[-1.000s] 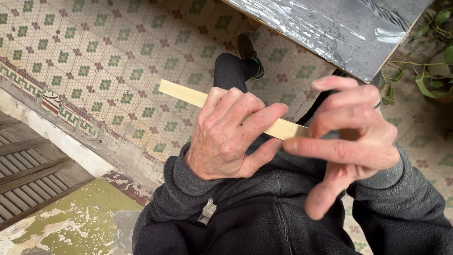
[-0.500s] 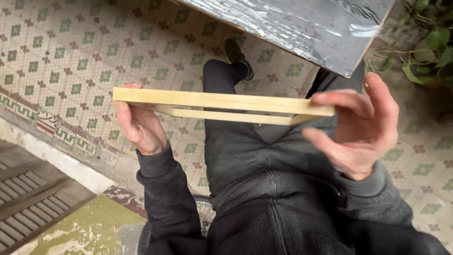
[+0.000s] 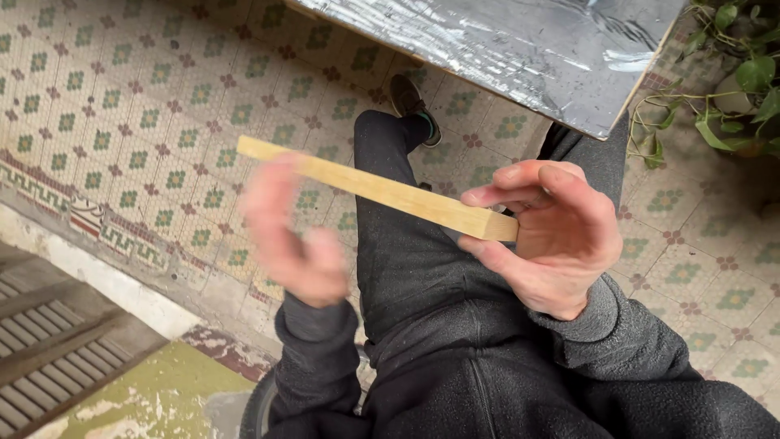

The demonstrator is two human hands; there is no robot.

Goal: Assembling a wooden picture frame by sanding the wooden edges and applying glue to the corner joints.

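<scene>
Right hand (image 3: pixel 552 244) closed around the near right end of a pale wooden strip (image 3: pixel 374 189), thumb below, fingers curled over the top, grip firm on the wood. Strip held in mid-air above the lap, slanting from that hand up and away to the far left, its free end over the patterned tile floor (image 3: pixel 122 106). Left hand (image 3: pixel 288 236) blurred, fingers spread and loose, just below the strip's left half and holding nothing (whether it brushes the wood, cannot tell through the blur). Dark grey sleeves (image 3: pixel 617 341) on both arms, dark trousers (image 3: pixel 406 244) below, one leg stretched out to a dark shoe (image 3: pixel 414 102) on the tiles. Far right, a tabletop (image 3: pixel 520 49) wrapped in shiny silver-grey sheet, its corner reaching toward the right hand but well above the floor and apart from the strip. Green leafy plant (image 3: pixel 731 89) at the far right edge beside the tabletop. Near left, a step with peeling green paint (image 3: pixel 138 398) and a slatted wooden surface (image 3: pixel 41 341) at the left border.
</scene>
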